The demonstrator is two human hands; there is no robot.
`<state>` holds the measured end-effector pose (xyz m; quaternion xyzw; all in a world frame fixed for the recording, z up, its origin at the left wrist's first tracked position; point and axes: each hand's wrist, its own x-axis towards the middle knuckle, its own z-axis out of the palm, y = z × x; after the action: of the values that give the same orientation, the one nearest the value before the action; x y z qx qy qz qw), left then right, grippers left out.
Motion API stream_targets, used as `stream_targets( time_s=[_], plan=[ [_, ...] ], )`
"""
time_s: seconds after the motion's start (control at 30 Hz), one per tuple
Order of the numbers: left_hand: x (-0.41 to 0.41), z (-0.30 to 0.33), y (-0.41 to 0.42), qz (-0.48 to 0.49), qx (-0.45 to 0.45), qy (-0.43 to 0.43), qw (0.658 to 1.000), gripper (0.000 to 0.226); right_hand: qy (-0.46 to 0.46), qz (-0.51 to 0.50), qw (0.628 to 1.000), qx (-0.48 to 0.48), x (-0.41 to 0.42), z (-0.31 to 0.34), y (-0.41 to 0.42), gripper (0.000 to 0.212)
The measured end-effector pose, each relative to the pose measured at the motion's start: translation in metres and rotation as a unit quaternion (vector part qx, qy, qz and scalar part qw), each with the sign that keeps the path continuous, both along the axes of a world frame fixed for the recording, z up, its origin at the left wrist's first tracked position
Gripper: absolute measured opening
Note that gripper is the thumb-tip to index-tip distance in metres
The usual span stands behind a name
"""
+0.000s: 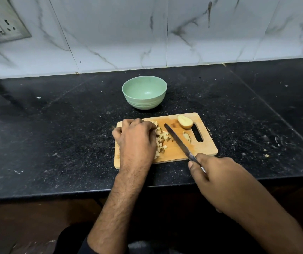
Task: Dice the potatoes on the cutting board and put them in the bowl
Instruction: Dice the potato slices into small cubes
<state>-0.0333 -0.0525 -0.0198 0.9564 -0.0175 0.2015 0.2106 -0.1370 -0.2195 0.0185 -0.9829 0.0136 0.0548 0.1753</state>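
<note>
One bowl [144,92], one knife [179,142], one potato half [185,122]

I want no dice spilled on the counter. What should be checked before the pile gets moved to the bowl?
1. Bowl upright and empty, behind the board: ok.
2. Dice gathered in one pile against the left hand: ok.
3. Knife gripped by the right hand, blade beside the pile: ok.
4. All potato diced: not ok, a half potato and a slice remain.
5. Dice hidden under the left hand: cannot tell.
</note>
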Motion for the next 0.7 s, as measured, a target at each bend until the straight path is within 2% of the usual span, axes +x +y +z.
stream_targets(
  time_s=[0.13,0.37,0.5,0.7],
  plan=[
    [-0.002,0.002,-0.008,-0.027,-0.017,-0.010,0.999,0.018,0.029,-0.034,0.999,-0.026,0.006,-0.003,-0.010,0.033],
    [-0.001,-0.003,-0.022,-0.069,0.035,0.010,0.997,0.021,0.031,-0.036,0.999,0.005,0.006,-0.004,-0.018,0.031],
    [0.000,-0.002,-0.027,-0.082,0.022,0.013,0.996,0.021,0.025,-0.051,0.998,0.016,0.004,-0.002,-0.028,0.032],
    [-0.005,-0.003,-0.052,-0.152,0.033,0.043,0.987,0.045,0.038,-0.068,0.997,-0.004,-0.002,-0.004,-0.041,0.033]
  ],
)
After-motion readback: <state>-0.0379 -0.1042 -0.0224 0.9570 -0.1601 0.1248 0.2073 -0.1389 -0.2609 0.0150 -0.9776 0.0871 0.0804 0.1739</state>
